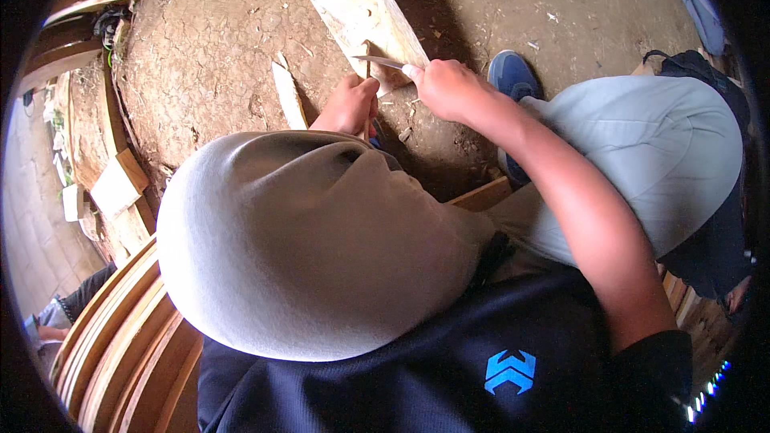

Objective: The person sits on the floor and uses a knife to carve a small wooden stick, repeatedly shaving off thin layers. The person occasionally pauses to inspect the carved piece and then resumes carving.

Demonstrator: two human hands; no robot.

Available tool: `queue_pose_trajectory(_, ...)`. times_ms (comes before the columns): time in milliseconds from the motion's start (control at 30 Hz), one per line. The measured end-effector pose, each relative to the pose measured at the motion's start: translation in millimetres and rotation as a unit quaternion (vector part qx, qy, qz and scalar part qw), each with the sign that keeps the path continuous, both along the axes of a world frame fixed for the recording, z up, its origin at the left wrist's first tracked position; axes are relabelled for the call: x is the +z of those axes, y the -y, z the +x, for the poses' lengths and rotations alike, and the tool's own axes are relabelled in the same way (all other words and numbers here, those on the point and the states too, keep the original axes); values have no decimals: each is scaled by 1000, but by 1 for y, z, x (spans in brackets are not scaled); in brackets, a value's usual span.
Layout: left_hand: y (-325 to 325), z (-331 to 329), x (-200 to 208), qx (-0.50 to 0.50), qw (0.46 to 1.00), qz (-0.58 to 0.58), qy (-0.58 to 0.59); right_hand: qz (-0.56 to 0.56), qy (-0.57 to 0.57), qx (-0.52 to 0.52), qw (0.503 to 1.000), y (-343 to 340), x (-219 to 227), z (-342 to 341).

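My right hand [449, 88] grips a knife whose thin blade [378, 60] points left, just above the ground. My left hand [350, 104] is closed around a thin wooden stick [367, 96] held upright; the blade meets the stick near its top. Both hands work over a pale wooden board [353, 0] lying on the dirt. My left knee in grey cloth [305, 248] fills the middle and hides my left forearm. My right knee [650, 152] is at the right.
A narrow pale wood offcut [289, 96] lies on the dirt left of my hands. Wood chips are scattered on the earth floor. A blue shoe [512, 76] is by my right hand. Curved wooden slats [120, 337] are stacked lower left; a flat block [116, 186] lies at the left.
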State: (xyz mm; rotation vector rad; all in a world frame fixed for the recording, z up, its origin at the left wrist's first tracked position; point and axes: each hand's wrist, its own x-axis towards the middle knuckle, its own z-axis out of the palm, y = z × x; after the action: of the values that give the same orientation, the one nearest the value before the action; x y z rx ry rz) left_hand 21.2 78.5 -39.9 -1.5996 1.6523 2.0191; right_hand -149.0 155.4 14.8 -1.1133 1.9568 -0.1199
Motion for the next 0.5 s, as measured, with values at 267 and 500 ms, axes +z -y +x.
queue_pose_trajectory(267, -1, 0, 3, 23, 999, 19, -27, 4, 2, -11, 1000, -4, -8, 5)
queue_pose_trajectory(500, -2, -5, 11, 10, 1000, 12, 1, 9, -32, -6, 999, -5, -1, 12)
